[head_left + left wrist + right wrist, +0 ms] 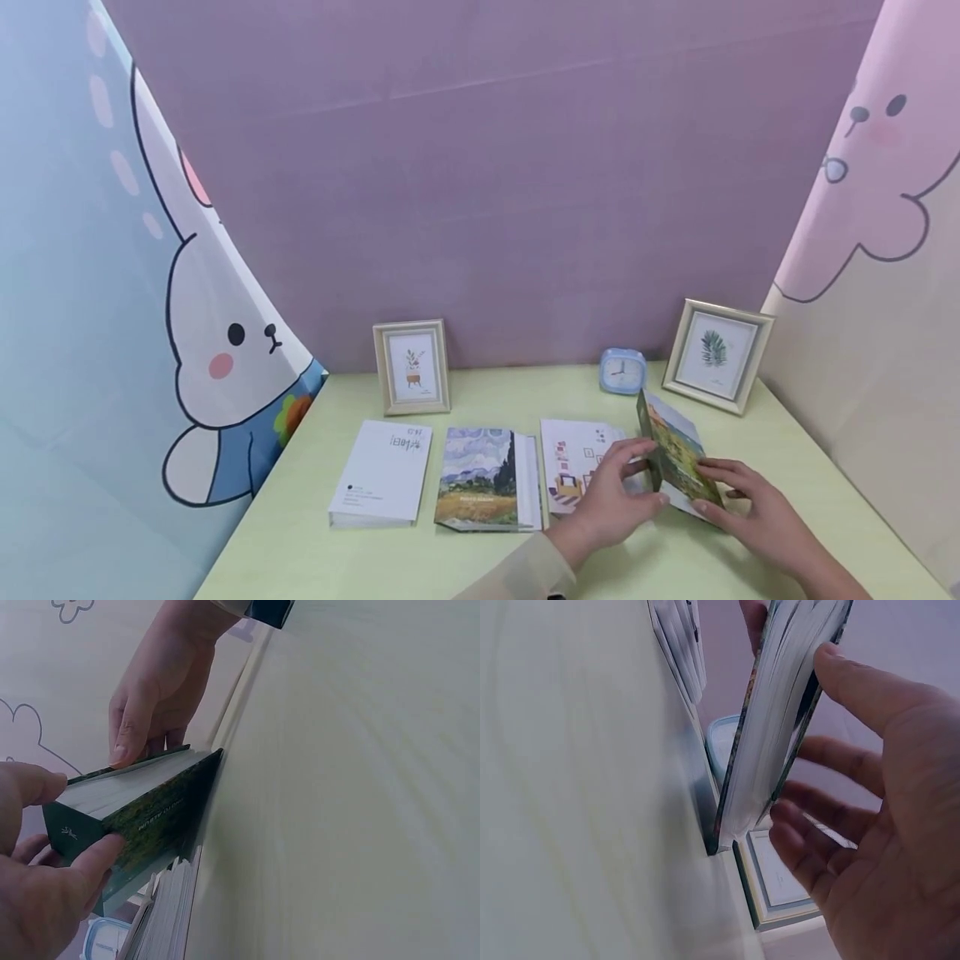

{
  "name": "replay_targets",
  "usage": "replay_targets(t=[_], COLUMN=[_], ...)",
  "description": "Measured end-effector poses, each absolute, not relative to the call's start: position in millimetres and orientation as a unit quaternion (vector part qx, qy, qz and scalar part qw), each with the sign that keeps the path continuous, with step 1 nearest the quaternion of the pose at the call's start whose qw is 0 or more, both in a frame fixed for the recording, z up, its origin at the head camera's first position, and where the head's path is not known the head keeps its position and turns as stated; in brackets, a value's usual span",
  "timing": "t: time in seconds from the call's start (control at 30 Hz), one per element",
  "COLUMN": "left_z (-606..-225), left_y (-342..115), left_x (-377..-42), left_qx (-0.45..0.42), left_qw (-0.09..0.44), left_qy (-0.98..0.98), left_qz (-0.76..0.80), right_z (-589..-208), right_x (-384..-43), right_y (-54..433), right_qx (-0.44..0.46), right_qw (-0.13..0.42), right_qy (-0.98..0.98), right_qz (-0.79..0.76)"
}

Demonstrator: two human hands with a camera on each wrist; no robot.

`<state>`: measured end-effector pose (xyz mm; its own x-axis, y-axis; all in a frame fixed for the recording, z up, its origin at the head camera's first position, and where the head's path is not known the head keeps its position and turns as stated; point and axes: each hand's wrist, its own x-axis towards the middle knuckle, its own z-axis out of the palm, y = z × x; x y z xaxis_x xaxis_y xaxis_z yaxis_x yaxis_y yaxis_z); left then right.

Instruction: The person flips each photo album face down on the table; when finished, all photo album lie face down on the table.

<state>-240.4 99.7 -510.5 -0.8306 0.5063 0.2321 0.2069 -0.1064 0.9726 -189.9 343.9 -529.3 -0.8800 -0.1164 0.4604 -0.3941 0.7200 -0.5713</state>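
A photo album [681, 458] with a painted landscape cover stands tilted above the table's right side. My left hand [611, 496] grips its dark green spine between thumb and fingers, as the left wrist view shows. At the opposite side, my right hand [757, 512] holds the cover near its edge with thumb and bent fingers. White page edges [761, 735] show between the covers in the right wrist view. Just left of the held album lies a white album [570, 467] with a yellow armchair picture, partly hidden by my left hand.
Another landscape album [476, 479] and a white album with Chinese writing [382, 471] lie in a row to the left. Behind stand a plant picture frame [412, 367], a blue alarm clock [622, 371] and a leaf picture frame [718, 357]. A purple cloth [487, 208] hangs behind.
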Motion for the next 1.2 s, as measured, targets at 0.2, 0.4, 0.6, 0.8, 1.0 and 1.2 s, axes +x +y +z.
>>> replay_targets(t=[0.2, 0.4, 0.6, 0.8, 1.0, 1.2], left_z=[-511.1, -509.5, -506.0, -502.8, -502.0, -501.1], left_y=[100.2, 100.5, 101.5, 101.6, 102.9, 104.8], left_x=[-240.9, -240.7, -239.7, -238.7, -237.7, -238.0], left_qx=[0.275, 0.282, 0.286, 0.269, 0.263, 0.243], left_qw=[0.104, 0.093, 0.07, 0.06, 0.078, 0.1], left_qy=[0.644, 0.625, 0.624, 0.625, 0.597, 0.569], left_qz=[0.707, 0.722, 0.724, 0.73, 0.754, 0.779], right_z=[-526.7, -522.4, -518.0, -515.0, -510.0, -507.7], right_x=[-188.8, -189.1, -190.0, -189.2, -189.0, -188.2], right_y=[338.2, 335.5, 331.2, 328.3, 327.5, 327.4], right_qx=[0.166, 0.181, 0.187, 0.194, 0.19, 0.182], right_qw=[0.199, 0.191, 0.183, 0.181, 0.187, 0.178], right_qy=[-0.89, -0.877, -0.864, -0.855, -0.854, -0.848], right_qz=[0.375, 0.401, 0.431, 0.446, 0.447, 0.465])
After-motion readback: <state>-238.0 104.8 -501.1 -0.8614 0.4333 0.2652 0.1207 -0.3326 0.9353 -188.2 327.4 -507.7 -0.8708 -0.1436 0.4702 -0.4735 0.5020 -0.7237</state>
